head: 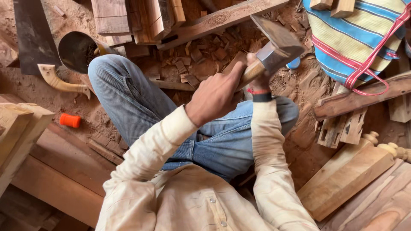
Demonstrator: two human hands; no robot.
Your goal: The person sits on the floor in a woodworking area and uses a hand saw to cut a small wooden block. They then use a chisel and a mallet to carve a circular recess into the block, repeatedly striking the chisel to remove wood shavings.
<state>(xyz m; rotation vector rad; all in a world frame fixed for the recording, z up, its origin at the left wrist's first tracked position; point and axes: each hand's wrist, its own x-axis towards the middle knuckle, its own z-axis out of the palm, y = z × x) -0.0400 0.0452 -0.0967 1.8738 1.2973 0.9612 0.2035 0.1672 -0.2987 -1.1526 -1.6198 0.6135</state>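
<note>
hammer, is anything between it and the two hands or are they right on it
Nothing visible stands between them. The left hand wraps the wooden handle just below the hammer head, and the right hand holds it from behind, mostly hidden.

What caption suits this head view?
Seated amid wood chips, a person grips a hammer with both the left hand and right hand.
</note>
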